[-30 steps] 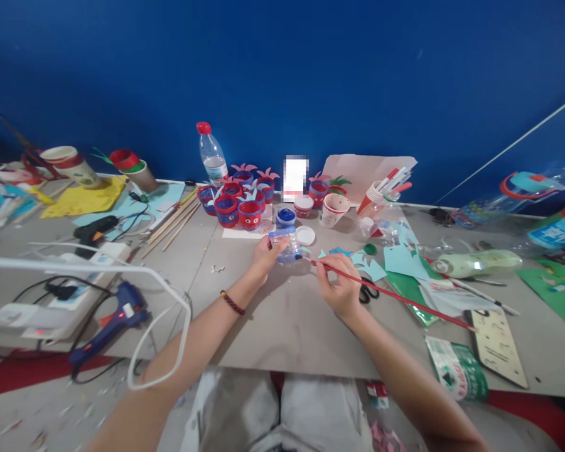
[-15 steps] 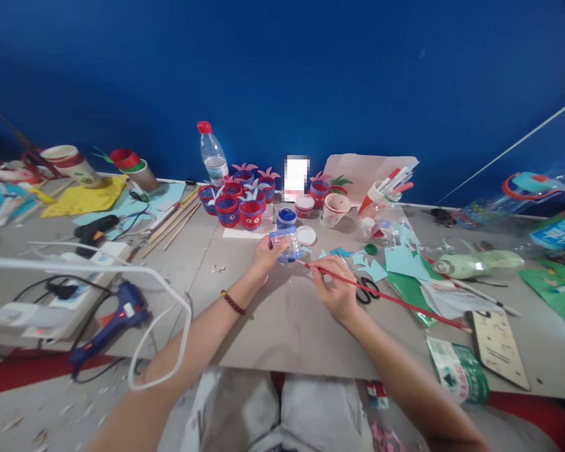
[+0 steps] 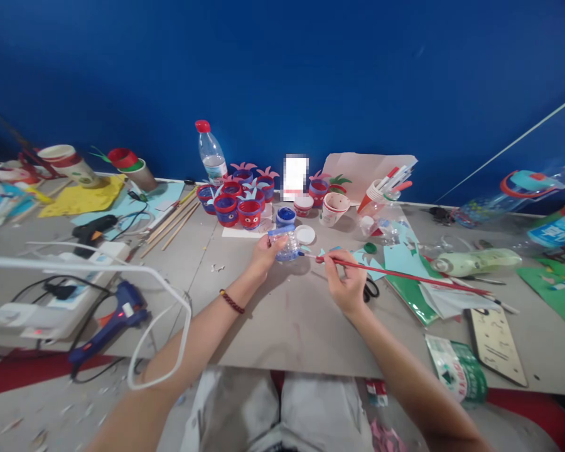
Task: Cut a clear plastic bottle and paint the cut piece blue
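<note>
My left hand (image 3: 264, 255) is closed around a clear plastic bottle piece (image 3: 286, 246) with blue-painted rims, held sideways above the table. In my right hand (image 3: 346, 279) is a long red-handled paintbrush (image 3: 405, 272). Its dark bristles are at the bottle piece's right rim; whether they touch is hard to tell. Just behind the piece stands an open jar of blue paint (image 3: 285, 216), with a white lid (image 3: 305, 235) lying beside it. Several painted red and blue cups (image 3: 250, 215) with paper leaves and eyes stand at the back left.
Scissors (image 3: 371, 289) and light-blue paper scraps lie beyond my right hand. A paper cup (image 3: 334, 209) stands behind them. At left are wooden sticks (image 3: 172, 229), a blue glue gun (image 3: 122, 317), a power strip (image 3: 82, 282) and a looping white cable (image 3: 188, 317). A red-capped bottle (image 3: 211, 154) stands by the wall.
My right hand has moved to the right with the paintbrush, whose handle now lies flatter. The brush tip has shifted slightly up along the piece's rim. My left hand stays nearly still.
</note>
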A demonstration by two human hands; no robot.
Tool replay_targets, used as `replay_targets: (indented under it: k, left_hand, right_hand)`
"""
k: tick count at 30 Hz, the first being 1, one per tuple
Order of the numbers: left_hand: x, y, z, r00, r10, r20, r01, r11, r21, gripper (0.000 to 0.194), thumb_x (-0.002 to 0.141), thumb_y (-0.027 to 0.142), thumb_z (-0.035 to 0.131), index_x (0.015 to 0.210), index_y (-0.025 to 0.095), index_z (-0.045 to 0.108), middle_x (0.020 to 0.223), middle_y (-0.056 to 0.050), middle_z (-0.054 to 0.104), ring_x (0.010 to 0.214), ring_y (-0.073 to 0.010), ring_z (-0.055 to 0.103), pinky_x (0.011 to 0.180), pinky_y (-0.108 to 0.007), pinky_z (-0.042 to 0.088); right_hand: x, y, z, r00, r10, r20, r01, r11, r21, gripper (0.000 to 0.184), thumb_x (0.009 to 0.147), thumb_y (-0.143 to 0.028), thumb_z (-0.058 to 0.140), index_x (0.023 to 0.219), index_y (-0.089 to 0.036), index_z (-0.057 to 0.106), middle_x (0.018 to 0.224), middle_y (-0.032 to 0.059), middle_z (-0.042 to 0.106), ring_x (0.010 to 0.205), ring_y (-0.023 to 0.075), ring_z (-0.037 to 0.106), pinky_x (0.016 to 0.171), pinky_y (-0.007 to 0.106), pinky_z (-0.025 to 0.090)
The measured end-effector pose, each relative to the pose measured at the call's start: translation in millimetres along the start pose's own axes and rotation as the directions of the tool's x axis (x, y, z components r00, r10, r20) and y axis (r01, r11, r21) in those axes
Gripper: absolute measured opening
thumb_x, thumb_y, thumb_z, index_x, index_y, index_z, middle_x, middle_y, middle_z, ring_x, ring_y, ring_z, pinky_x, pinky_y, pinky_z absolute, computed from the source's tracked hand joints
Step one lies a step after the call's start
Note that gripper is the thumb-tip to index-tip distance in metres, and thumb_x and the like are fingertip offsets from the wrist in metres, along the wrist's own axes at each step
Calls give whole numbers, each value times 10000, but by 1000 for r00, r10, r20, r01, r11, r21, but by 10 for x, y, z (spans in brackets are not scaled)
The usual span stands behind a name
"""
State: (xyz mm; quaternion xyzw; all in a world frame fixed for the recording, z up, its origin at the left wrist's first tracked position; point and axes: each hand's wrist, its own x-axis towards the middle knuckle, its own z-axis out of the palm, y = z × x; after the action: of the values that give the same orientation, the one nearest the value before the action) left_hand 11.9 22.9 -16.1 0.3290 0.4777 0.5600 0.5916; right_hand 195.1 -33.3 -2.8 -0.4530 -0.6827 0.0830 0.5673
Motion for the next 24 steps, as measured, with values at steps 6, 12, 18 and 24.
replay_targets:
  k: [6, 12, 18, 24]
  left_hand:
    - [-9, 18, 21, 1000, 2, -9, -2, 1000, -6, 510, 491, 490, 889, 798, 164, 647, 748, -23, 685, 712, -155, 616, 718, -302, 505]
    - [-19, 25, 14, 1000, 6, -4, -6, 1000, 4, 530, 507, 481, 885, 854, 147, 666, 779, -37, 695, 723, -158, 619, 724, -294, 489]
    - [0, 4, 1, 1000, 1, 2, -1, 1000, -19, 529, 525, 478, 882, 882, 154, 665, 805, -40, 706, 725, -156, 630, 724, -295, 499]
    - [-5, 6, 2, 1000, -1, -22, 2, 999, 33, 521, 531, 458, 888, 880, 157, 647, 798, -33, 687, 718, -145, 615, 709, -282, 489]
  right_hand:
    - [-33, -54, 47, 995, -7, 96, -5, 992, 123, 99, 928, -232, 587, 864, -227, 663, 783, 28, 691, 714, 180, 647, 691, 344, 540]
    - [1, -92, 54, 994, -87, 68, 88, 996, -15, 120, 918, -208, 567, 857, -244, 663, 745, 26, 701, 661, 190, 627, 653, 358, 531]
    - [9, -21, 27, 989, -151, 11, 151, 981, -120, 118, 904, -188, 572, 846, -249, 655, 717, 32, 701, 651, 200, 622, 637, 356, 525]
    - [-69, -54, 32, 982, -185, 32, 187, 982, -34, 122, 889, -157, 583, 882, -247, 664, 753, 37, 704, 707, 201, 654, 668, 364, 561]
